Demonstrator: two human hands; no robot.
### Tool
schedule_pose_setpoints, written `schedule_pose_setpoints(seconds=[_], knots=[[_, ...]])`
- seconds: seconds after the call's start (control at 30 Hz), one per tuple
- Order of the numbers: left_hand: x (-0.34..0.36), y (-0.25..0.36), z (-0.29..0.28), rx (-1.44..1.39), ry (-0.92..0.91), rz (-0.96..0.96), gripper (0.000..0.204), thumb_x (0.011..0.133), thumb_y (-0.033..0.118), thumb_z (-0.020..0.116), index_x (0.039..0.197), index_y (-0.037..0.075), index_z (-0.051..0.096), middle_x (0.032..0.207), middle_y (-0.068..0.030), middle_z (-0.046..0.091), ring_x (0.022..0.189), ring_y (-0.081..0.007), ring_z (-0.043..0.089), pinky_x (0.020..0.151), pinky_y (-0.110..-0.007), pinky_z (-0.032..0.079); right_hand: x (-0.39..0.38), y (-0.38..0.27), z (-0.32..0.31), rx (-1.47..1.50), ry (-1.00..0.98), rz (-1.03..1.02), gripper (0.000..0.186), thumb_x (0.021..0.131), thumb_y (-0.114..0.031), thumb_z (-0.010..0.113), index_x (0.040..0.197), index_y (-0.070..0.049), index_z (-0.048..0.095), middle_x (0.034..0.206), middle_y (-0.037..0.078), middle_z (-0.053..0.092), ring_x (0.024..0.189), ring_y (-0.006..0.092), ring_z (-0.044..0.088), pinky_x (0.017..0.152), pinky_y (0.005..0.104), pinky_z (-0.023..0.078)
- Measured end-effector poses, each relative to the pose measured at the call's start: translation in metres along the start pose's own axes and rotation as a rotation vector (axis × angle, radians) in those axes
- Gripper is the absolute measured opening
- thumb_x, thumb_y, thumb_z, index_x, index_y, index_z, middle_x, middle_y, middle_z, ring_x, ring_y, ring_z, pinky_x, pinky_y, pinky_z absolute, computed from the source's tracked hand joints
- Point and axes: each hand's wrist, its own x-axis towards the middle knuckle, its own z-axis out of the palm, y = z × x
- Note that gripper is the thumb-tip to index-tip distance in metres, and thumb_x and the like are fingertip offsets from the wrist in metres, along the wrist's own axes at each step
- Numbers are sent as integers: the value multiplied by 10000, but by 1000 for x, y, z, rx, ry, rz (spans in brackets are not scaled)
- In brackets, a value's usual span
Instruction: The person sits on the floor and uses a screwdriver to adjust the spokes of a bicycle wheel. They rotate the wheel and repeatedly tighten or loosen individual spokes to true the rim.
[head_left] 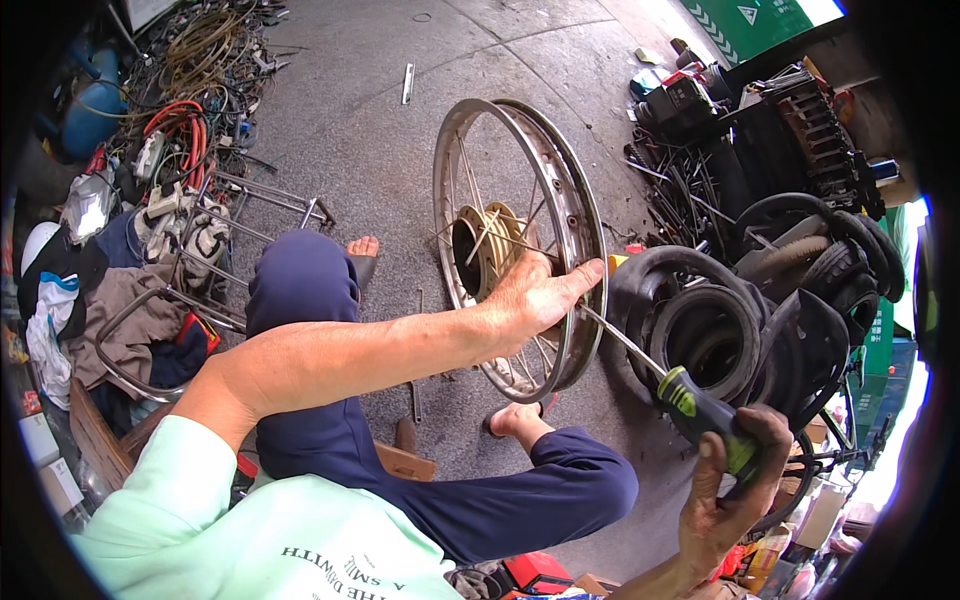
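A spoked metal wheel (450, 160) with a pale hub (495, 235) stands upright in front of me. My left hand (545, 295) grips the right side of its rim, the thumb lying across the metal. My right hand (735, 470), at the lower right, is wrapped round the green and black handle (715, 420) of a screwdriver. The thin shaft reaches up and left, and its tip meets the rim just below my left thumb; exactly where it seats is too small to tell.
Tangled cables (195, 60), cloths (130, 330) and a metal tube frame (235, 220) crowd the left. Black tyres (680, 290), metal rods (680, 200) and a toolbox (810, 130) fill the right. Wooden pieces (405, 460), a loose wrench (418, 405) and my bare feet (515, 420) are low down.
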Motion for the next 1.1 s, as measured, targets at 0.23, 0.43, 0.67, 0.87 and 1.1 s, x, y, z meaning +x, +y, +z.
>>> schedule_pose_setpoints(seconds=[0.23, 0.43, 0.67, 0.87, 1.1], knots=[[1, 0, -2, -8, 2, 2, 481, 968, 411, 654, 1007, -68, 666, 837, -98, 703, 718, -136, 685, 643, -318, 589, 1, -6, 6, 14, 45, 66, 392, 927, -241, 700, 1192, -16, 520, 1091, 99, 550, 969, 180, 557, 850, 283, 468], [3, -4, 0, 1, -3, -28, 475, 963, 407, 664, 1015, -66, 667, 821, -92, 697, 713, -126, 673, 634, -308, 576, 1, -9, 2, -59, 20, -158, 398, 902, -210, 716, 1180, -7, 517, 1140, 121, 524, 1036, 200, 537, 906, 301, 433], [3, -3, -4, -18, 7, -28, 455, 965, 403, 665, 993, -50, 684, 815, -81, 691, 704, -118, 655, 609, -310, 557, -2, 1, 3, -55, 69, 74, 553, 884, -353, 749, 1252, -21, 504, 1064, 103, 580, 983, 197, 573, 895, 308, 462], [12, -11, -2, 31, 25, -24, 452, 971, 405, 653, 1026, -42, 682, 854, -89, 702, 726, -121, 668, 624, -310, 572, -1, -6, 9, -28, 114, -89, 530, 891, -379, 733, 1218, -21, 518, 1069, 105, 558, 1006, 209, 558, 923, 332, 449], [8, -6, -3, -34, -38, -42, 446, 977, 397, 642, 1080, -37, 658, 908, -89, 700, 745, -128, 679, 648, -324, 606, -3, -3, 5, -78, 124, 66, 536, 928, -449, 677, 1207, -15, 533, 1041, 110, 557, 974, 199, 564, 865, 321, 457]])
